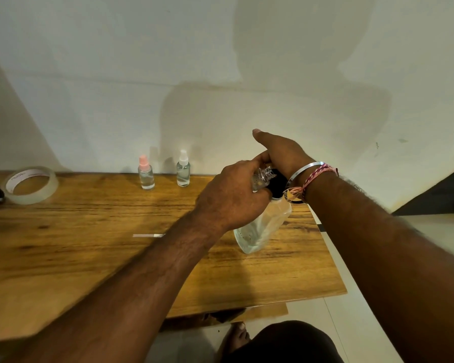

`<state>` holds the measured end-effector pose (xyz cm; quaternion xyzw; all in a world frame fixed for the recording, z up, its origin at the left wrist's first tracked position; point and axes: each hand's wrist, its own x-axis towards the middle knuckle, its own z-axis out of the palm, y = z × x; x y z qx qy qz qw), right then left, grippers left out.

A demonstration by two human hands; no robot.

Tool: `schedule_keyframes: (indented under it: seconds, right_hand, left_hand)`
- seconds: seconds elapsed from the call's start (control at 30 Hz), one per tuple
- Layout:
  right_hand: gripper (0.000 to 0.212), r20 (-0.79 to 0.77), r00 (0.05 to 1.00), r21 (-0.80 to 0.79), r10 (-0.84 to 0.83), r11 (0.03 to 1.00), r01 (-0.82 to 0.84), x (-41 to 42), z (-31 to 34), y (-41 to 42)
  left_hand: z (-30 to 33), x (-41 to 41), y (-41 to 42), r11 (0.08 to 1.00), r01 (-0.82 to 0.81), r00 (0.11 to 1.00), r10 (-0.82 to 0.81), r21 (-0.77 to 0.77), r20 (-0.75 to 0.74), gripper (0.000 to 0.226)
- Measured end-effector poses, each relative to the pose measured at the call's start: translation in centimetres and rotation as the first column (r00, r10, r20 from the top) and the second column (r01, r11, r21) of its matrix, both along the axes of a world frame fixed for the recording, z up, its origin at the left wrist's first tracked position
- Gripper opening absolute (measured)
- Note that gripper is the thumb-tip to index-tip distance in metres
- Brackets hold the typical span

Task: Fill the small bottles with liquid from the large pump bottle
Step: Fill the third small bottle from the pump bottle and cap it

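1. The large pump bottle (262,226) is seen right of centre in the frame, tilted, its base low over the bench (89,244); whether the base touches cannot be told.
2. A small uncapped bottle (264,176) is gripped in the curled fingers of the left hand (228,197), its threaded neck held against the black pump head (277,183).
3. The right hand (278,153) is laid over the pump head with the thumb extended; how far its fingers are curled is hidden, so it cannot be told.
4. Two capped small bottles, pink-capped (146,174) and white-capped (183,170), stand upright by the wall at upper centre, both holding liquid.
5. Spillage is judged the main risk: the neck is narrow, and a hard press or a slipped alignment would send liquid over the fingers and the bench.
6. The tilted pump bottle could slide if it is pressed off-axis.
7. The bench's right edge lies just beside the pump bottle; open room is left toward the centre and left, where a tape roll (30,184) sits at the far left.
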<state>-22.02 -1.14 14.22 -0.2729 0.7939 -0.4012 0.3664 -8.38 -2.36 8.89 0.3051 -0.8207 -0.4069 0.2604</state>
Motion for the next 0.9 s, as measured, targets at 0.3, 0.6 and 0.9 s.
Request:
schedule_keyframes:
  seconds: [0.3,0.6,0.9]
  right_hand:
    - [0.064,0.134,0.991,0.017,-0.002,1.000,0.000,0.0,1.4,0.2]
    - [0.068,0.124,0.992,0.061,0.006,0.998,-0.014,0.1,1.5,0.6]
    - [0.061,0.009,0.999,0.031,0.035,0.999,-0.035,0.2,0.4,0.4]
  left_hand:
    - [0.7,0.2,0.3,0.998,0.049,0.998,-0.048,0.030,-0.052,0.053]
    - [0.6,0.0,0.1,0.999,0.047,0.999,-0.047,0.018,-0.019,0.051]
    - [0.2,0.1,0.0,1.000,0.016,1.000,-0.016,0.024,-0.001,0.029]
